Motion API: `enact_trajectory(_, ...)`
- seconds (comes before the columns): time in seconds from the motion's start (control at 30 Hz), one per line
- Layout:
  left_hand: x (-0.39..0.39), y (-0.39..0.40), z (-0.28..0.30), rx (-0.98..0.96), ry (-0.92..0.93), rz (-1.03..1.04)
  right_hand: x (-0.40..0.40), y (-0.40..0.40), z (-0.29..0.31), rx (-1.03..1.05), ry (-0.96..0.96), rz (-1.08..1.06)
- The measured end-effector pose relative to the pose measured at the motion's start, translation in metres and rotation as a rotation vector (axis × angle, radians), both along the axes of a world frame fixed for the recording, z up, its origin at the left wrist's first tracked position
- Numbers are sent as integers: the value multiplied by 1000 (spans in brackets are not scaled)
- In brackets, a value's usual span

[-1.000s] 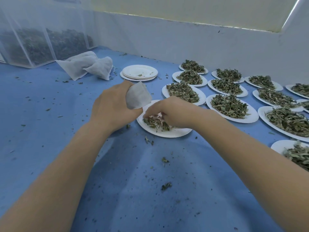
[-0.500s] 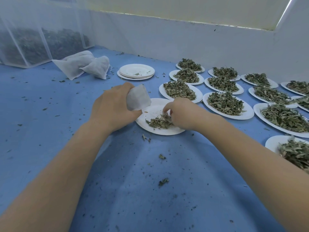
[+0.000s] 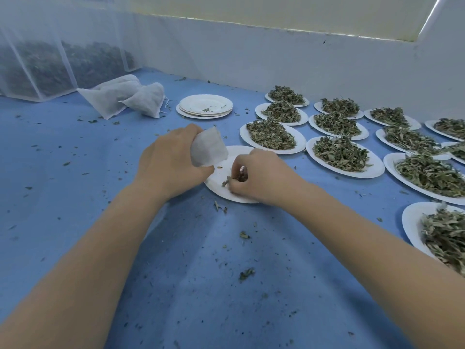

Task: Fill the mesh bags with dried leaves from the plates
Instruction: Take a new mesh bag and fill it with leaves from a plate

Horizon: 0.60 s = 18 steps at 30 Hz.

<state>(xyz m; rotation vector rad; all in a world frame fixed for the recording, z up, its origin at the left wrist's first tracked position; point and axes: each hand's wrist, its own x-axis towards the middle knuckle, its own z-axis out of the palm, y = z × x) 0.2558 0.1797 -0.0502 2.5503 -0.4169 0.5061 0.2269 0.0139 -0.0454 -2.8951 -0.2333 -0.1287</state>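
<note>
While your left hand grips a white mesh bag, its soft pouch sticking up from the curled fingers, your right hand pinches crumbly dried leaves on a nearly bare round white plate. Leaves sit at your fingertips, just below the bag. Heaped plates lie right on blue cloth.

Matt cloth, mesh and dry leaves
White fine-woven mesh bag beside smooth matt white plate; blue table cover looks soft, matt
</note>
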Motion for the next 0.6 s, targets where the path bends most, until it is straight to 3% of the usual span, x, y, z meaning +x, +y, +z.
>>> enact_trajectory(0.17,-2,-1,1,25,1,-8,2,6,-1,41,-12,-26)
enact_trajectory(0.3,-2,-1,1,31,1,-19,4,-7,14,319,55,-34)
enact_trajectory(0.4,-1,-1,0,22,-1,-28,5,-20,35,502,3,-67)
enact_trajectory(0.5,-1,-2,-1,38,-23,-40,6,-19,51,507,-21,4)
enact_trajectory(0.6,0,-4,-2,37,-46,-54,6,-8,58,369,-5,113)
